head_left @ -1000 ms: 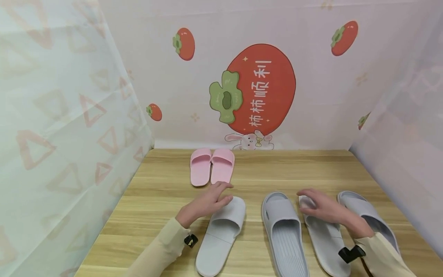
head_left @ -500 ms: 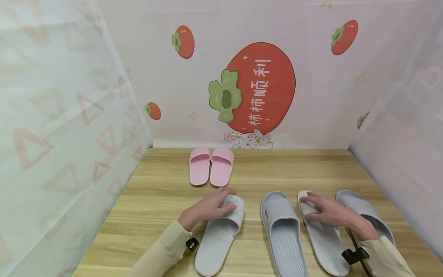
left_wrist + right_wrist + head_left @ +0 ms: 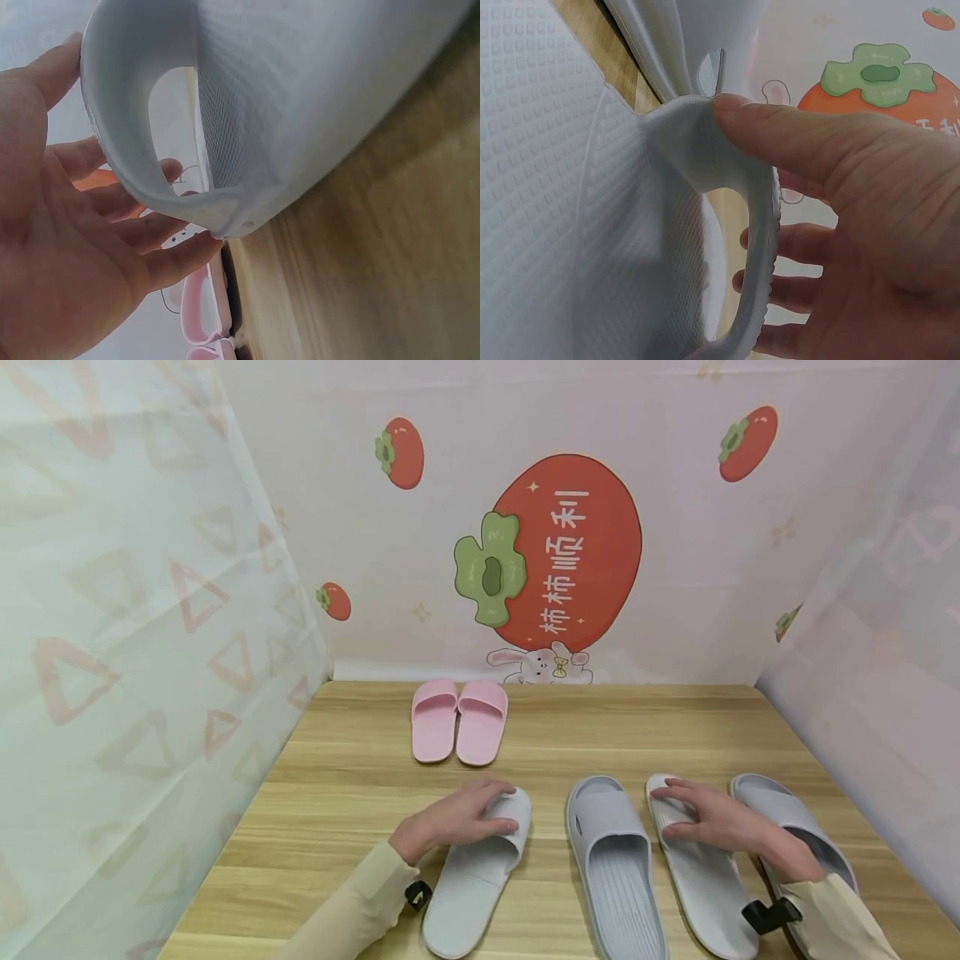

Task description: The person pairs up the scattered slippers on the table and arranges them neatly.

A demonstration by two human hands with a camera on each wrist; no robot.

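In the head view, a white slipper (image 3: 463, 897) lies on the wooden surface with its toe pointing away. My left hand (image 3: 459, 814) grips its strap from above; in the left wrist view, thumb and fingers span the strap (image 3: 124, 112). A matching white slipper (image 3: 708, 893) lies further right. My right hand (image 3: 723, 820) holds that one across its strap. Up close in the right wrist view, the thumb (image 3: 765, 127) presses one side of the strap (image 3: 761, 240), while the other fingers reach over the far side.
Between the white slippers lies a grey slipper (image 3: 621, 877). Another grey slipper (image 3: 798, 818) lies at the right, partly behind my forearm. A pink slipper pair (image 3: 433, 727) stands side by side near the printed back wall (image 3: 360, 527). Cloth walls (image 3: 150, 652) flank the wooden surface (image 3: 300, 843).
My left hand has moved slightly right and down onto the strap of its white slipper. The right hand has shifted slightly right and settled over the other slipper's strap. The slippers stay in place.
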